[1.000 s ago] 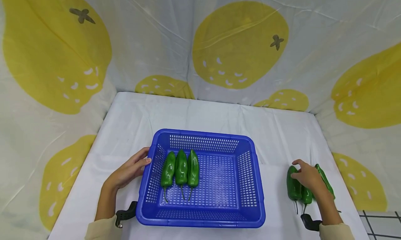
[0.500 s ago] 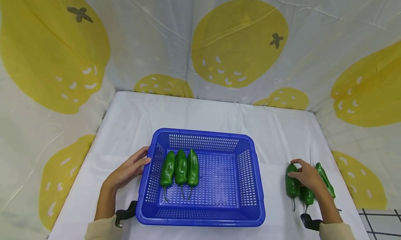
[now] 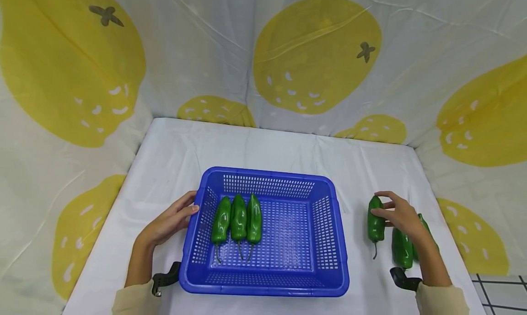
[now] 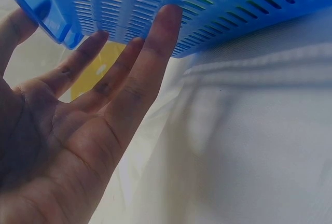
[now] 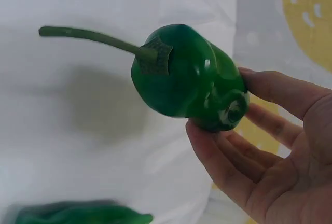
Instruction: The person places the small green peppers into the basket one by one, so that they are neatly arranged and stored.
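Observation:
A shiny green chili pepper (image 3: pixel 375 220) with a thin stem is pinched between the thumb and fingers of my right hand (image 3: pixel 401 216). In the right wrist view this pepper (image 5: pixel 179 73) is held off the white cloth, its stem pointing left. My left hand (image 3: pixel 169 221) rests against the left side of a blue plastic basket (image 3: pixel 341 255). Seen from the left wrist, its fairly straight fingers (image 4: pixel 132 81) touch the slotted outer wall. Three green peppers (image 3: pixel 238 219) lie side by side at the left of the basket floor, stems toward me.
Right of the basket, another green pepper (image 3: pixel 401 248) lies on the white cloth (image 3: pixel 280 148). A further one (image 3: pixel 424 223) is partly hidden behind my right forearm. Fabric printed with yellow fruit (image 3: pixel 317 54) hangs around the table.
My right hand has gripped the leftmost loose pepper, lifted it and moved it left and away from me, apart from the others. My left hand and the basket stay in place.

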Demonstrator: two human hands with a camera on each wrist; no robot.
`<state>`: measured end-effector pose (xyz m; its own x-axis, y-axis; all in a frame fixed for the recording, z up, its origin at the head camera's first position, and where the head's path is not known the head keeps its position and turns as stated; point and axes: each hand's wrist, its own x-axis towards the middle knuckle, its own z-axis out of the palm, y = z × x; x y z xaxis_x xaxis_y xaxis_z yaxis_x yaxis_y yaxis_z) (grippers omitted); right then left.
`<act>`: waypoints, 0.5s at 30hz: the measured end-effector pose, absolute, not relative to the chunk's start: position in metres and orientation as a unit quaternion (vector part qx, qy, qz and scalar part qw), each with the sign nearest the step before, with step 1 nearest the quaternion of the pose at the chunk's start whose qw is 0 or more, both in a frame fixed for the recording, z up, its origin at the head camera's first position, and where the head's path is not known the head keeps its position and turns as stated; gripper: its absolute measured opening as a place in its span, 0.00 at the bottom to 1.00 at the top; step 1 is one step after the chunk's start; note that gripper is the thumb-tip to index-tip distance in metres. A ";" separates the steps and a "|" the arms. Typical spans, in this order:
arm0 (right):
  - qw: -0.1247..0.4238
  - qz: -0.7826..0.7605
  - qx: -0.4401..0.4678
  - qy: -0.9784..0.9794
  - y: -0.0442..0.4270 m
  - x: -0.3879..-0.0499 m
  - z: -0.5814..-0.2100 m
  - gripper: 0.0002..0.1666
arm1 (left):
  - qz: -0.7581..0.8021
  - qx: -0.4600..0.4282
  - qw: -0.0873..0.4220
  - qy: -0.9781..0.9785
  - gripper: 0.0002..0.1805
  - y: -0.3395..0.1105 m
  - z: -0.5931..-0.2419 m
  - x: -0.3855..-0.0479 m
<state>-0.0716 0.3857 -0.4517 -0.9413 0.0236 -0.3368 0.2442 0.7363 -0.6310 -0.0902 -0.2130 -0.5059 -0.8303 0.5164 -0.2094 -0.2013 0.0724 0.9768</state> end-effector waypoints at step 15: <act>0.137 -0.440 0.014 0.888 0.325 -0.099 -0.417 0.39 | 0.670 0.117 0.263 0.685 0.28 -0.213 -0.507 -0.090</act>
